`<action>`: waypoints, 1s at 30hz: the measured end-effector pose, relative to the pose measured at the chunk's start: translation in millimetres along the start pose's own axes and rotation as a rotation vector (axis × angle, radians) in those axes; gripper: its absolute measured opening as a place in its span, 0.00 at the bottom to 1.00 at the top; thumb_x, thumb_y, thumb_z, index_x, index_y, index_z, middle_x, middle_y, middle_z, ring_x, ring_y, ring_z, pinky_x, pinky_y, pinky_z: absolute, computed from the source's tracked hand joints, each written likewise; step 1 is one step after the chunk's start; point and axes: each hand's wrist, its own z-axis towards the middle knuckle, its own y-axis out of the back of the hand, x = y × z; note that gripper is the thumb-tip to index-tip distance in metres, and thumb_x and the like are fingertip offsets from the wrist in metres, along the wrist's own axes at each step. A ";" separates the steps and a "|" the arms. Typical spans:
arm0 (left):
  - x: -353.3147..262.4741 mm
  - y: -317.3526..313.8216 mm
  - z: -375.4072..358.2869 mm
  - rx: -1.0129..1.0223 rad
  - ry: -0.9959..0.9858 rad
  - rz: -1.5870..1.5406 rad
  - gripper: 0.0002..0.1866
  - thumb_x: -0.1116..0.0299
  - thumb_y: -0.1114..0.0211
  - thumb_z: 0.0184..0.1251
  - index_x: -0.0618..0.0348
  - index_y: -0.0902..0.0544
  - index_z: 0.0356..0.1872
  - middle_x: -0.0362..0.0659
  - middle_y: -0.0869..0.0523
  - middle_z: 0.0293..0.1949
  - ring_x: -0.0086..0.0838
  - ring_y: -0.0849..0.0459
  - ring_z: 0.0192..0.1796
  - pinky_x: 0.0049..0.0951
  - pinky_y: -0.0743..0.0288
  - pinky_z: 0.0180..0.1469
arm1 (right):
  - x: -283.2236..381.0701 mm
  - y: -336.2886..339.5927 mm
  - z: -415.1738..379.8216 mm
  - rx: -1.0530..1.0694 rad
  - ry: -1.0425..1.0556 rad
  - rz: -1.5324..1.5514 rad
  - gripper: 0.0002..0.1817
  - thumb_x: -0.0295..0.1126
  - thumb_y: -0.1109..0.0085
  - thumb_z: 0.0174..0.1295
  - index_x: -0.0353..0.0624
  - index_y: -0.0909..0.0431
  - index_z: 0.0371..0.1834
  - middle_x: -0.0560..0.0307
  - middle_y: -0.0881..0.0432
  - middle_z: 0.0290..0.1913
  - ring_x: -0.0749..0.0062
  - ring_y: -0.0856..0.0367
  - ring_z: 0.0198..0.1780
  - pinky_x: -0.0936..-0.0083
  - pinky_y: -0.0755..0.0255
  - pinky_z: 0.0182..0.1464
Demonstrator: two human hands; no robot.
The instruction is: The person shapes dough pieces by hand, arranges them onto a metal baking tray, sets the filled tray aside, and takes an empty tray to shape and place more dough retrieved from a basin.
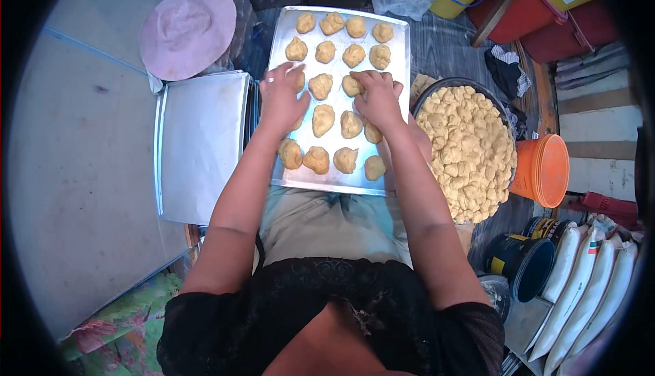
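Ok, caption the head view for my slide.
Left hand and right hand over rows of dough lumps on a metal tray, beside a round basin heaped with more dough.

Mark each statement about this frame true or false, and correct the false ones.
1. The right hand is at a dough piece on the metal tray. True.
2. The round basin of dough is on the person's left. False: it is on the right.
3. The orange bucket stands beside the basin. True.
4. The tray's row nearest the person has two pieces. False: it has four.
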 end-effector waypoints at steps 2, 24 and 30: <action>-5.4 -0.6 4.2 0.150 -0.086 0.016 0.22 0.63 0.29 0.58 0.55 0.16 0.55 0.48 0.16 0.51 0.41 0.23 0.60 0.49 0.43 0.63 | 0.5 0.6 -5.0 -0.025 0.027 0.022 0.28 0.34 0.34 0.51 0.55 0.20 0.60 0.62 0.21 0.55 0.59 0.32 0.60 0.57 0.47 0.62; -8.8 31.4 -80.4 0.011 0.120 0.088 0.25 0.57 0.33 0.65 0.54 0.20 0.62 0.50 0.18 0.53 0.42 0.23 0.59 0.52 0.32 0.59 | 2.5 27.7 -90.0 -0.115 -0.087 0.159 0.27 0.33 0.28 0.52 0.42 0.21 0.57 0.46 0.21 0.50 0.51 0.25 0.56 0.58 0.28 0.58; 8.8 20.6 -84.0 0.094 0.225 -0.211 0.23 0.66 0.32 0.66 0.58 0.20 0.61 0.54 0.18 0.51 0.45 0.17 0.45 0.38 0.22 0.48 | -4.8 21.3 -97.2 -0.102 -0.064 0.149 0.29 0.34 0.27 0.51 0.40 0.22 0.58 0.45 0.20 0.49 0.48 0.23 0.53 0.58 0.29 0.55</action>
